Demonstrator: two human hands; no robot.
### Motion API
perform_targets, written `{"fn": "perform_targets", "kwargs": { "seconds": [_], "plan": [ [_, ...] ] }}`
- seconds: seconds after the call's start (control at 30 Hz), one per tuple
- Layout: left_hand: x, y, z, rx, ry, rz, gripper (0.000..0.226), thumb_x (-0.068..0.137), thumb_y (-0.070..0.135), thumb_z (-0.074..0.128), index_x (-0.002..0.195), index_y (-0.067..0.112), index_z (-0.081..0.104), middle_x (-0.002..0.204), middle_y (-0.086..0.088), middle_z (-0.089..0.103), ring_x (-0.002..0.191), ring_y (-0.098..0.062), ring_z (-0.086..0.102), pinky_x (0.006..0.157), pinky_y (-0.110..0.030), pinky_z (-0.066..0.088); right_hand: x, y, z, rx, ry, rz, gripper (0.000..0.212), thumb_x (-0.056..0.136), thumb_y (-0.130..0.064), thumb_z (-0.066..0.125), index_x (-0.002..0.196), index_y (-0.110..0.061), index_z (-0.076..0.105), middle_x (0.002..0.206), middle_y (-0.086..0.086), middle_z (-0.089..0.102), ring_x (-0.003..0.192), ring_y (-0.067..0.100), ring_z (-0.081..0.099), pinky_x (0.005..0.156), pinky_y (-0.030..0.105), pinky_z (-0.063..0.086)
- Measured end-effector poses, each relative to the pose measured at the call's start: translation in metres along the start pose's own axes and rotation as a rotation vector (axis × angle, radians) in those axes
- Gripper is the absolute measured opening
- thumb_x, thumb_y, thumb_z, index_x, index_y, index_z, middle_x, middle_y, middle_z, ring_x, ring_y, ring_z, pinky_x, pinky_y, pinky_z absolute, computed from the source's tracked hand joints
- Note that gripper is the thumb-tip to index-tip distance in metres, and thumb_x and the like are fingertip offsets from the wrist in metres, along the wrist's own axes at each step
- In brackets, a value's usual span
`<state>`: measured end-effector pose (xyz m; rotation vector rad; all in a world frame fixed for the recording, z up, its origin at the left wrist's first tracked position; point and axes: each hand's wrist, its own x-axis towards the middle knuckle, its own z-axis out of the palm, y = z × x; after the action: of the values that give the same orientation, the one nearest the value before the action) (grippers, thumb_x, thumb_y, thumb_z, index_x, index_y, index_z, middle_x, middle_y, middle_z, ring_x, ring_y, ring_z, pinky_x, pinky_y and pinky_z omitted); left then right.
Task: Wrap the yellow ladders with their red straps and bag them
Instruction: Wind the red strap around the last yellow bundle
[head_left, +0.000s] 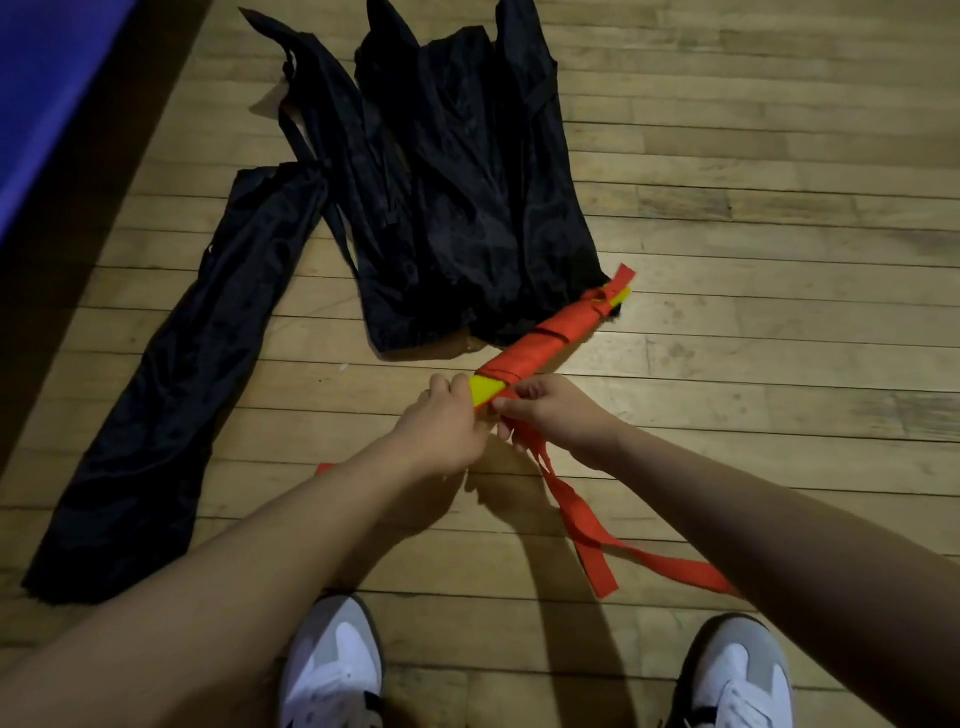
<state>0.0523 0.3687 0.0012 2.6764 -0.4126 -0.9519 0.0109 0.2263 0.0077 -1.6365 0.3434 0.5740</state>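
A bundled yellow ladder is held above the wood floor, most of its length wound in a red strap. My left hand grips the near yellow end. My right hand pinches the red strap beside that end. The strap's loose tails hang down from my right hand and trail on the floor. The far tip of the bundle shows yellow with a red strap end. Several black bags lie flat on the floor beyond the bundle, one long bag to the left.
A blue mat borders the wood floor at the top left. My two white shoes stand at the bottom of the view. A small piece of red strap peeks out beside my left forearm.
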Motion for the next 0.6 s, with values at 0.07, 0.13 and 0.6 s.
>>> {"fn": "perform_targets", "kwargs": {
  "seconds": [0.07, 0.13, 0.6],
  "plan": [
    [0.003, 0.002, -0.002, -0.038, -0.061, -0.019, 0.062, 0.093, 0.037, 0.050, 0.144, 0.014, 0.024, 0.134, -0.015, 0.031, 0.127, -0.034, 0.037, 0.103, -0.043, 0.036, 0.000, 0.004, -0.003, 0.020, 0.031, 0.020, 0.017, 0.096, -0.006, 0.051, 0.086, 0.002, 0.062, 0.067, 0.008, 0.061, 0.048, 0.012, 0.051, 0.047, 0.019, 0.041],
    [0.003, 0.002, -0.004, -0.069, -0.057, 0.000, 0.059, 0.090, 0.029, 0.054, 0.141, 0.011, 0.028, 0.133, -0.015, 0.033, 0.127, -0.034, 0.036, 0.102, -0.041, 0.035, 0.000, 0.008, -0.005, 0.070, 0.069, 0.055, 0.016, 0.095, -0.007, 0.053, 0.086, 0.002, 0.062, 0.065, 0.008, 0.061, 0.045, 0.010, 0.050, 0.043, 0.018, 0.040],
    [0.002, -0.002, 0.000, -0.150, 0.124, -0.022, 0.054, 0.091, 0.022, 0.057, 0.130, 0.012, 0.020, 0.105, -0.012, 0.056, 0.085, -0.030, 0.060, 0.066, -0.039, 0.049, -0.001, 0.000, -0.002, 0.164, -0.072, 0.076, 0.009, 0.091, -0.006, 0.058, 0.088, -0.001, 0.065, 0.074, 0.010, 0.067, 0.053, 0.012, 0.060, 0.051, 0.020, 0.044]
  ]
}}
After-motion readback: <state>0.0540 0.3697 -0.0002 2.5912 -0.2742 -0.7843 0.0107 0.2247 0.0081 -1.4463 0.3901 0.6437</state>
